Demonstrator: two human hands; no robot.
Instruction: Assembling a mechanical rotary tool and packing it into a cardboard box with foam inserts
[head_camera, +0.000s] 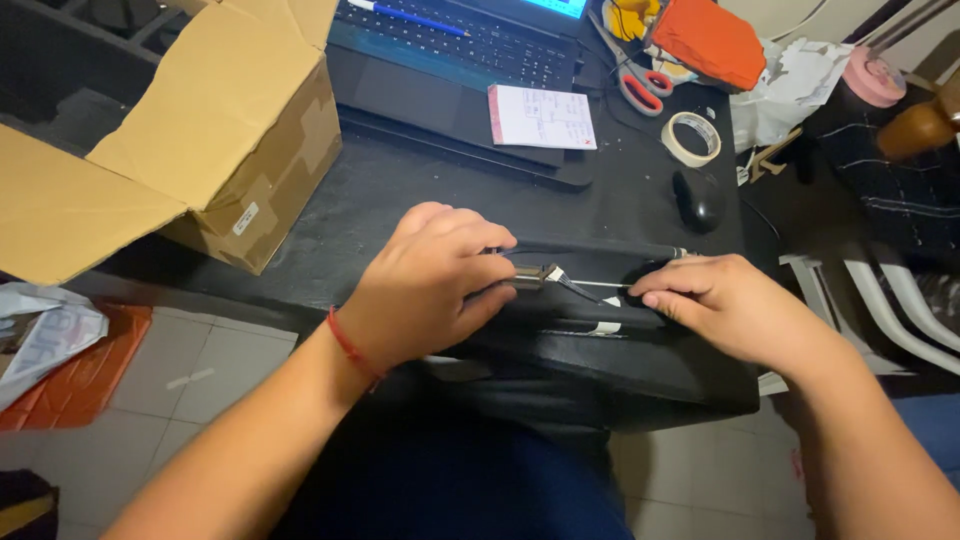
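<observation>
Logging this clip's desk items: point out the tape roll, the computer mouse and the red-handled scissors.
tape roll (692, 138), head view, on its ring's near edge
computer mouse (699, 198), head view, middle of its back
red-handled scissors (640, 92), head view, on a red handle loop

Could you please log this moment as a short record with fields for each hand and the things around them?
left hand: left hand closed around a small metal tool, its thin tip pointing right
right hand: right hand pressing fingertips on a black object at the desk's near edge
desk: black desk
left side: open cardboard box
back: laptop, notepad, red-handled scissors
right side: tape roll, black mouse
wrist: red string on the left wrist
</observation>
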